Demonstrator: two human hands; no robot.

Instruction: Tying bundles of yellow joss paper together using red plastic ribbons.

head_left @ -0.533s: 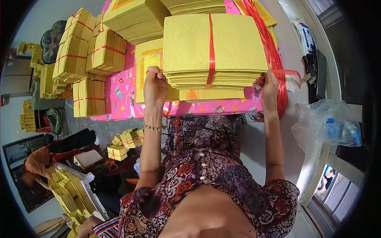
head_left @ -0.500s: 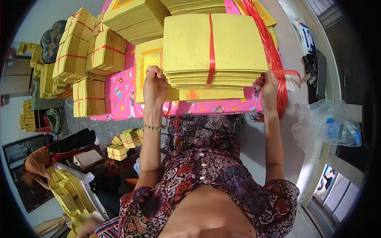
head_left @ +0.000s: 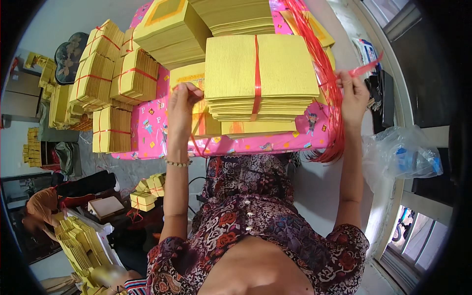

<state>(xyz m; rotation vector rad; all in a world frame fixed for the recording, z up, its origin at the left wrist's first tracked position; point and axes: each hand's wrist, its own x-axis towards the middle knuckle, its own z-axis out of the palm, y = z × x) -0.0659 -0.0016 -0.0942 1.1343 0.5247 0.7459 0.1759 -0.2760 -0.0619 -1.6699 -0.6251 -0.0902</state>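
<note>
A thick bundle of yellow ribbed paper sheets (head_left: 228, 69) lies in front of me, with a red plastic ribbon (head_left: 257, 73) around its middle. To its right, my right hand (head_left: 354, 101) is closed in a pinch on a red ribbon (head_left: 366, 66), whose loose end sticks out up and to the right. My left hand (head_left: 181, 105) is beside the bundle's left side, thumb and fingers pinched together. A bit of red shows at those fingertips, and a thin red strand (head_left: 196, 145) hangs below near the wrist.
Tall yellow paper stacks (head_left: 172, 42) stand behind on the pink patterned table cover (head_left: 147, 130). Tied bundles (head_left: 112, 130) are piled at left. Loose red ribbons (head_left: 335, 123) drape over the right edge. A clear plastic bag (head_left: 400, 152) is at right; another person (head_left: 42, 206) works lower left.
My hands have moved apart. The right one has gone outward from the bundle with the ribbon, and the left one slightly left. The bundle sits a little lower in view.
</note>
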